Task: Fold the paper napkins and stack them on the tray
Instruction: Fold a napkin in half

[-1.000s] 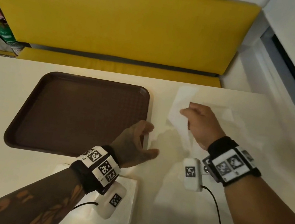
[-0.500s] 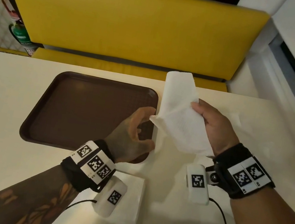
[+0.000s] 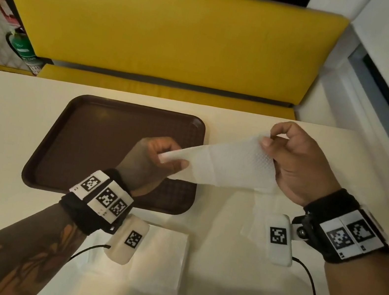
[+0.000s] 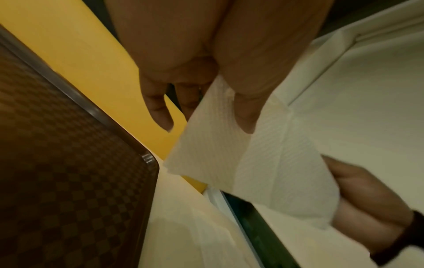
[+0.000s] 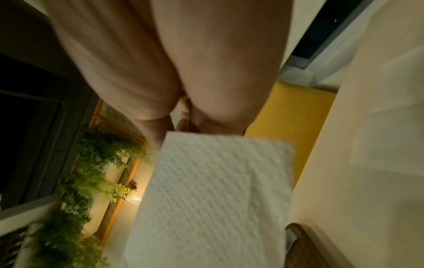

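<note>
A white embossed paper napkin (image 3: 226,164) is stretched in the air between both hands, above the table to the right of the tray. My left hand (image 3: 161,154) pinches its left end (image 4: 215,137) between thumb and fingers. My right hand (image 3: 271,140) pinches its far right corner, and the sheet (image 5: 211,195) hangs below that hand. The brown textured tray (image 3: 78,153) lies on the cream table with nothing on it. Its corner (image 4: 69,172) shows in the left wrist view.
A folded white napkin (image 3: 163,259) lies on the table just below the tray, partly under my left wrist. More pale napkin sheets (image 3: 252,225) lie under my right wrist. A yellow bench (image 3: 161,32) runs behind the table, and a wall ledge (image 3: 386,85) borders the right side.
The napkin went from lying on the table to being lifted by my right hand. My left hand then took its left end, and both hands drew it out sideways.
</note>
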`<state>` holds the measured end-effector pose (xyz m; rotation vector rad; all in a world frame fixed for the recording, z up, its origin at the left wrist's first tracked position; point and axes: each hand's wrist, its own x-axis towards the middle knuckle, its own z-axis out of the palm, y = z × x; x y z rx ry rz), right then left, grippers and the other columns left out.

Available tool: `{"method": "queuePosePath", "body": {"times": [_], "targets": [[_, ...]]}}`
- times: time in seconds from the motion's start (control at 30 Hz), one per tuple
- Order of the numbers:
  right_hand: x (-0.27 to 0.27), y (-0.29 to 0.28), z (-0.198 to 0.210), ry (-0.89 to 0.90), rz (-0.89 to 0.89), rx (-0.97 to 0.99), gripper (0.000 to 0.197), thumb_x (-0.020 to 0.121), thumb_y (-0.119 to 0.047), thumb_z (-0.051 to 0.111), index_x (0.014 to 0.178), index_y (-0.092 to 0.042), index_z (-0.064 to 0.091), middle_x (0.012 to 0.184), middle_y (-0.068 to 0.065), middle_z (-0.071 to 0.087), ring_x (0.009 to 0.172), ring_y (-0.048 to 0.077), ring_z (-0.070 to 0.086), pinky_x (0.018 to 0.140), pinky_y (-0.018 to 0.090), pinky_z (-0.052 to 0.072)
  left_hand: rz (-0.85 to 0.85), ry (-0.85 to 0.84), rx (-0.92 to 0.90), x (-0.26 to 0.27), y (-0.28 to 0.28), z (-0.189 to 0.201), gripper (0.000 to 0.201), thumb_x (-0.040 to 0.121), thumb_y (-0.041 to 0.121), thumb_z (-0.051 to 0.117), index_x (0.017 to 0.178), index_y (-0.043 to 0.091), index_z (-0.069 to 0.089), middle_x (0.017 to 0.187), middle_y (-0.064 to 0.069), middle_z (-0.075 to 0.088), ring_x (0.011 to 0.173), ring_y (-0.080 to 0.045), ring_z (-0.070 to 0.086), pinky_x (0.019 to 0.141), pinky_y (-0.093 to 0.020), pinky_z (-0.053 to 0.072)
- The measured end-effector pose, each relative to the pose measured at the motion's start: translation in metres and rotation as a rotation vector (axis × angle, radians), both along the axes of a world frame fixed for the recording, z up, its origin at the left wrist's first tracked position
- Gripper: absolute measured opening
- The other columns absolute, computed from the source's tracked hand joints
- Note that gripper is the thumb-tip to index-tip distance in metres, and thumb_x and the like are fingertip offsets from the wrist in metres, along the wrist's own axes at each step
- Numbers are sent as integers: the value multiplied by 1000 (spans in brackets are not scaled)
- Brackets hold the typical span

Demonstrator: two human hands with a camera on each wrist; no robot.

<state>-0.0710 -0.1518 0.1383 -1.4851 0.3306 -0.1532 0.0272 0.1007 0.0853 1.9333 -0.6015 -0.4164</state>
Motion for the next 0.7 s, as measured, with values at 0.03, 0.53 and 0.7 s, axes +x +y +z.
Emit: {"method": "queuePosePath", "body": {"times": [0.03,0.53,0.7], "targets": [[0,-3,-2,-12,-12,-66,19,92,-5,59,101,-22,54,76,7,57,77,22,51,69,32,39,16,44,-38,2,3,3,17,74,32,74,85,21,65,89,-7,71,80,-25,69,69,-45,59],[13,33,21,182,496,-753,67,66,-61,71,125,-36,53,135,-19,48,125,-3,42,102,27,35,-198,219,-162,13,14,38,34,61,46,80,91,34,69,101,-5,73,93,-25,71,76,-42,58],[25,44,4,136,674,-414,16,91,-16,63,106,-11,67,103,-7,72,97,6,67,83,21,53,-223,233,-138,13,20,45,38,71,44,72,104,26,67,102,-5,73,91,-23,71,72,-33,59]]}}
